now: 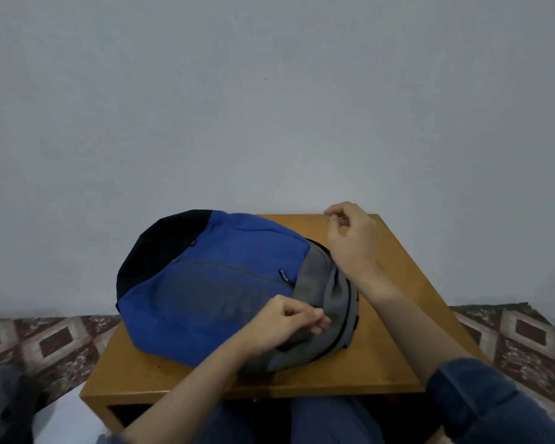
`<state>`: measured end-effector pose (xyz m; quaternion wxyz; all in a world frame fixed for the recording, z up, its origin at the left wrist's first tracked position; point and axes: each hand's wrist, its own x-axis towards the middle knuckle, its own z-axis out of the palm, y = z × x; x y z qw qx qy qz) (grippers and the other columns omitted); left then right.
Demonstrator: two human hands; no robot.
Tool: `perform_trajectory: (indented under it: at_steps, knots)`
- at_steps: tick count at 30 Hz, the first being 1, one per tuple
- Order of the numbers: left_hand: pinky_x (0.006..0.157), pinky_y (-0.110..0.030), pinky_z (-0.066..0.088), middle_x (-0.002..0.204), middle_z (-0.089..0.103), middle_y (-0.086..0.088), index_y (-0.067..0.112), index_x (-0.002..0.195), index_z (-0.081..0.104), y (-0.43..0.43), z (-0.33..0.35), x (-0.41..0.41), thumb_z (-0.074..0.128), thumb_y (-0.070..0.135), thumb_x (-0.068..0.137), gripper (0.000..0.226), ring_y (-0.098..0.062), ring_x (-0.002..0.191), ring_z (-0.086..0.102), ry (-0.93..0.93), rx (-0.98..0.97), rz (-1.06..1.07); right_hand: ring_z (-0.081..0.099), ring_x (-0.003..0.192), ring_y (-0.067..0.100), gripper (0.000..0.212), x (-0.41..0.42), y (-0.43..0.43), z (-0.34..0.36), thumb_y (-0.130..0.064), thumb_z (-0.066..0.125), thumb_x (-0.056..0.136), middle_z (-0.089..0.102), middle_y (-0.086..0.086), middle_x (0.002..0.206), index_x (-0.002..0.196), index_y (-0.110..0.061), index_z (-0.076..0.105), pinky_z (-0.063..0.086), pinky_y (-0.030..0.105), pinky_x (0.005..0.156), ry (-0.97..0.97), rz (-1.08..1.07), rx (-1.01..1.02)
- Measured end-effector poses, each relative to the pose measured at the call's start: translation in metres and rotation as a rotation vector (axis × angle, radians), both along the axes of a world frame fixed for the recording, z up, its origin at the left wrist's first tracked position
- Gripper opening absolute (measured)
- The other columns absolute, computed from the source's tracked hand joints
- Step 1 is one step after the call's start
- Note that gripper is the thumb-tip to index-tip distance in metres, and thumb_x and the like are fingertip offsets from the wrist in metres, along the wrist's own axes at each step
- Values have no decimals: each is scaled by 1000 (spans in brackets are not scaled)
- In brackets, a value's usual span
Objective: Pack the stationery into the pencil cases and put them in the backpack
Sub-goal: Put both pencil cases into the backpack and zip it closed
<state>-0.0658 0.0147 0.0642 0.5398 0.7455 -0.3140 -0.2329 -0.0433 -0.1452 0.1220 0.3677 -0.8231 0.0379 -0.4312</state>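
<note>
no pencil cases or stationery in my view, so i judge the packing done and the step in hand to be closing the backpack [237, 283]. it lies flat on the counter [398, 363], long axis from the black end at far left to the grey end at near right. my left hand [289, 318] pinches the grey fabric beside the zip [349, 302]. my right hand [350, 238] hovers curled above the far corner; whether it holds anything i cannot tell. next, i'd find the slider.

Our bare left hand [289, 318] hangs low with fingers curled and thumb against the fingertips; whether it pinches anything, we cannot tell. At 1 o'clock from it, our raised right hand [350, 241] curls, thumb meeting forefinger on nothing visible, above a rolled dark-blue sleeve [481, 398].
</note>
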Motion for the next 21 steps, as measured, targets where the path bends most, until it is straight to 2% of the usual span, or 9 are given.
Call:
perform_trajectory:
  at_steps: [2, 5, 8, 10, 11, 13, 16, 19, 21]
  knots:
    - [83, -26, 53, 90, 73, -4, 6, 90, 73, 15, -5, 10, 54, 19, 93, 23, -16, 82, 68, -54, -30, 134, 56, 75, 12, 15, -5, 4, -7, 0, 52, 87, 63, -1, 84, 89, -4, 66, 42, 12, 67, 51, 40, -5]
    - [77, -26, 52, 84, 73, 5, 22, 80, 71, 51, -12, 28, 58, 20, 91, 18, -7, 76, 67, -206, 92, 289, 52, 66, 4, 14, -12, 13, -21, -1, 53, 86, 60, -5, 77, 88, -6, 66, 41, 8, 63, 134, 103, 6]
    - [77, -26, 52, 80, 70, 12, 31, 73, 68, 84, -18, 37, 63, 28, 87, 15, -4, 78, 64, -310, 282, 340, 50, 63, 2, 11, -18, 27, -37, -5, 55, 87, 55, -10, 72, 87, -9, 65, 43, 13, 63, 253, 198, -30]
    - [75, -24, 50, 78, 68, 14, 30, 71, 67, 99, -22, 37, 69, 33, 81, 10, -2, 77, 62, -318, 353, 310, 50, 63, 1, 8, -21, 41, -49, -10, 57, 88, 57, -7, 74, 86, -11, 64, 42, 14, 61, 326, 259, -101]
    - [75, -23, 48, 79, 67, 14, 27, 73, 68, 104, -25, 35, 73, 35, 76, 10, -2, 78, 61, -322, 379, 271, 49, 61, 1, 8, -24, 48, -54, -12, 57, 88, 57, -7, 73, 84, -12, 65, 41, 14, 60, 351, 284, -137]
    - [77, -19, 43, 91, 62, 14, 24, 88, 68, 111, -34, 31, 78, 41, 68, 29, -1, 84, 54, -386, 519, 159, 47, 58, -1, 10, -28, 64, -62, -15, 58, 88, 55, -9, 69, 82, -12, 65, 38, 12, 58, 402, 336, -196]
    - [86, -24, 38, 114, 52, 10, 23, 114, 60, 109, -55, 28, 77, 47, 66, 56, -10, 102, 44, -594, 739, 31, 48, 49, 2, 17, -41, 84, -74, -15, 59, 88, 50, -12, 56, 73, -10, 63, 35, 9, 51, 434, 398, -188]
    - [84, -29, 40, 114, 61, 4, 18, 111, 66, 106, -72, 24, 68, 32, 80, 35, -17, 104, 53, -694, 685, 140, 53, 51, -2, 25, -57, 105, -89, -12, 62, 86, 40, -18, 46, 62, -14, 54, 34, 7, 47, 414, 430, -108]
    - [75, -30, 44, 94, 70, 0, 14, 93, 72, 106, -71, 27, 63, 25, 86, 16, -16, 88, 61, -629, 575, 245, 51, 47, 0, 29, -64, 116, -102, -13, 62, 86, 41, -16, 45, 58, -15, 54, 32, 7, 47, 462, 424, -104]
